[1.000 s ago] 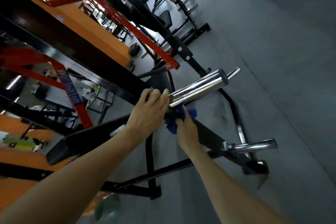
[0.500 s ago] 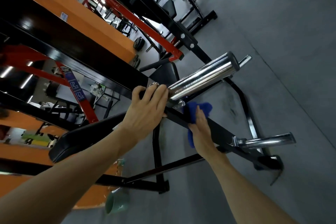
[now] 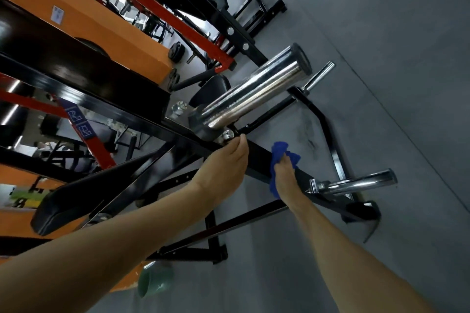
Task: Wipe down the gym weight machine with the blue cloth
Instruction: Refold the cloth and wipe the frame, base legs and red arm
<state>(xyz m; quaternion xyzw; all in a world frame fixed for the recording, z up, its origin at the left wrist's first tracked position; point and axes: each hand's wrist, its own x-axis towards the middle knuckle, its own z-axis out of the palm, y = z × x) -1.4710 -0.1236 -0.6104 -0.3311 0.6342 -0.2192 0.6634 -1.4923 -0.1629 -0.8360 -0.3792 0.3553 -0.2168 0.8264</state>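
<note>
At the far left, a black padded seat (image 3: 84, 195) and an orange panel (image 3: 106, 30) were seen, with a green cup (image 3: 155, 283) low on the grey floor (image 3: 381, 84). Toward the middle, the left hand (image 3: 223, 165) was rested on the sloping black steel beam of the weight machine (image 3: 259, 154), its fingers curled over the beam's upper edge just below the large polished chrome weight sleeve (image 3: 256, 91); how firmly it gripped could not be judged from this angle. Just to its right, the crumpled blue cloth (image 3: 281, 152) was pressed against the same beam by the right hand (image 3: 286, 180), the fingers closed upon it. The beam's long axis was seen to run down and to the right, toward the smaller chrome peg (image 3: 361, 181). The unwiped stretch was judged to lie on that side, nearer the right hand, so a stroke along the beam was probably called for.
</note>
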